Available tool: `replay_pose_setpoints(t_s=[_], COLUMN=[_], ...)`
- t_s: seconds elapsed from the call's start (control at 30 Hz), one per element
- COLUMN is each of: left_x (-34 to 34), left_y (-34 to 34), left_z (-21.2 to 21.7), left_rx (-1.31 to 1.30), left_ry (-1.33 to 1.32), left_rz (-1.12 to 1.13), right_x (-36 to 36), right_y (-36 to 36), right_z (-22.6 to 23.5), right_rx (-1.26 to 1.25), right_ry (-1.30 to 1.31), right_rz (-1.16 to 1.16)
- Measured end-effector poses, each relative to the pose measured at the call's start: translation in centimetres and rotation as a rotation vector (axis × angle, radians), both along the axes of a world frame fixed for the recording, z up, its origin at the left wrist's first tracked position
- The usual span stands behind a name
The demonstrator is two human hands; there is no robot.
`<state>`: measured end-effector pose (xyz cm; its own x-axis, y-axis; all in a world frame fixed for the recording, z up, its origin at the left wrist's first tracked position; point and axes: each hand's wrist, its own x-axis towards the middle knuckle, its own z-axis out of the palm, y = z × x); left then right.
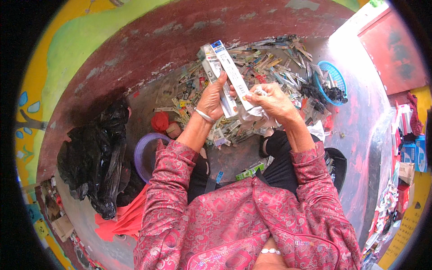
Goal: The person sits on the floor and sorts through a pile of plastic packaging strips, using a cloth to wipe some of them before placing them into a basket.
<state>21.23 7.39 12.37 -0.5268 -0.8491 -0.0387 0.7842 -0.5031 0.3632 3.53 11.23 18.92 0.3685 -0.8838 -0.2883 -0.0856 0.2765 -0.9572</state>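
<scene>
In front of my chest, my left hand (211, 96) is closed around a thin bundle of long, clear-and-white packets (210, 65). Lying along this bundle is a narrow white packet (231, 69) with a blue top end. The fingers of my right hand (274, 103) pinch its lower end. Some crumpled clear plastic (257, 118) hangs below the right fingers; whether they grip it too I cannot tell. Beyond both hands, a wide heap of slim packets (274, 67) in many colours covers the floor.
A blue plastic basket (333, 81) with dark items stands right of the heap. To the left are a black plastic bag (96, 157), a purple ring-shaped rim (143, 157) and red cloth (123, 216). A green packet (249, 172) lies between my legs. Mixed packages line the right edge.
</scene>
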Motion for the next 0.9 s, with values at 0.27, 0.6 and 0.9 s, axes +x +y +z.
replay_pose_setpoints(t_s=[0.27, 0.6, 0.9], left_x=[0.0, -1.9, -1.0], left_y=[0.7, 2.5, 3.4], left_z=[1.2, 2.0, 2.5], left_rx=[0.109, -0.175, -0.111], left_ry=[-0.437, -0.584, -0.513], left_rz=[0.123, -0.091, -0.198], right_x=[-1.1, 2.0, -3.7], right_y=[-0.7, -1.7, -5.2], right_z=[-0.6, 0.3, 1.0], right_rx=[-0.169, -0.910, -0.637], right_ry=[0.196, 0.428, 0.332], right_rz=[-0.074, -0.249, -0.877])
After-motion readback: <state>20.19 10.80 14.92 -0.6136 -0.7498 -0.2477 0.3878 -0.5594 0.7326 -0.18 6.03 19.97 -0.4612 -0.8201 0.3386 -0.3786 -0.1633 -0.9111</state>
